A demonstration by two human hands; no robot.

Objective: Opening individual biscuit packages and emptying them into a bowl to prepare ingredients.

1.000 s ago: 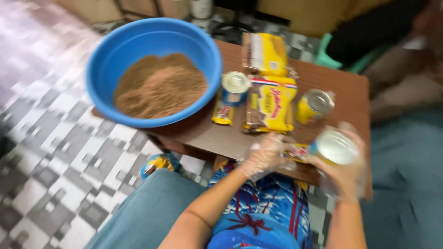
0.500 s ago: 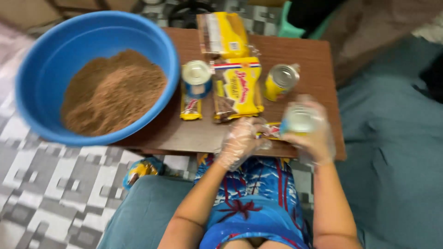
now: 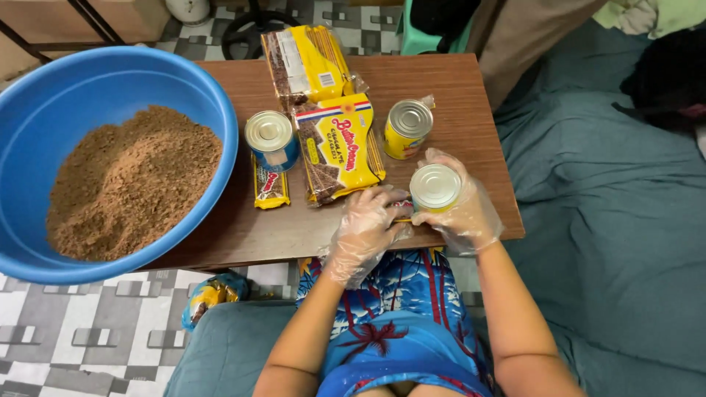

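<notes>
Both my hands wear clear plastic gloves. My right hand (image 3: pixel 463 209) grips a yellow tin can (image 3: pixel 435 187) upright at the near edge of the brown wooden table (image 3: pixel 471 103). My left hand (image 3: pixel 365 228) rests beside it on the table edge, fingers touching a small wrapper (image 3: pixel 402 208) next to the can; whether it grips it I cannot tell. A second yellow can (image 3: pixel 408 126) and a blue can (image 3: pixel 271 138) stand farther back.
A big blue basin (image 3: pixel 125 73) of brown crumbs (image 3: pixel 132 184) overhangs the table's left side. Two yellow biscuit packs (image 3: pixel 338 151) (image 3: pixel 307 65) and a small pack (image 3: pixel 270 187) lie mid-table. A teal cushion (image 3: pixel 625 220) is at right, checkered floor (image 3: pixel 88 331) at left.
The view has swung left and steadied. My right hand has brought the yellow can down to the table's near edge, and my left hand has stayed close beside it.
</notes>
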